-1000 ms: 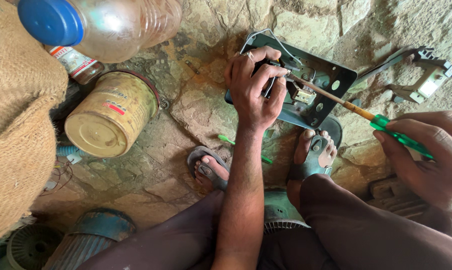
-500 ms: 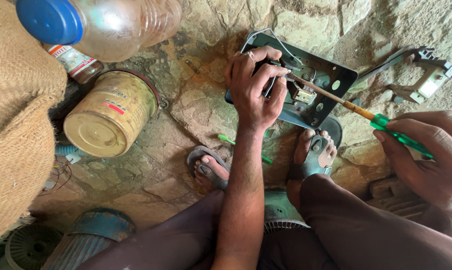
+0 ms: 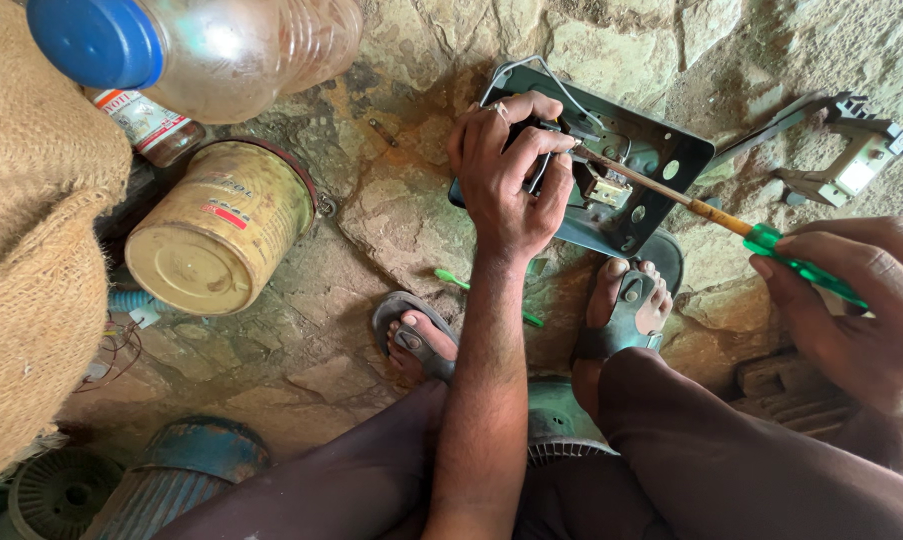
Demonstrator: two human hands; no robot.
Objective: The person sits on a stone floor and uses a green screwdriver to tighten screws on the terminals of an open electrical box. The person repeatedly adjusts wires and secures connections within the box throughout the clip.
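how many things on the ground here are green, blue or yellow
green: 2, the screwdriver handle in the right hand and a small stick by the left hand's wrist
blue: 1, the bottle cap
yellow: 1, the tin can
total: 4

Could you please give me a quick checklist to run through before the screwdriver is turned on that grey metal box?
1. Left hand steadies the grey metal box: ok, its fingers wrap over the box's near edge.
2. Right hand grips the screwdriver by its green handle: ok.
3. Screwdriver tip seated in a screw: cannot tell, the tip is hidden by the left fingers.
4. Left fingers clear of the tip: not ok, they lie right beside the shaft's end.
5. Box lies steady on the stone floor: cannot tell, it seems tilted.
6. Sandalled feet clear of the box: not ok, one foot lies just beside its edge.
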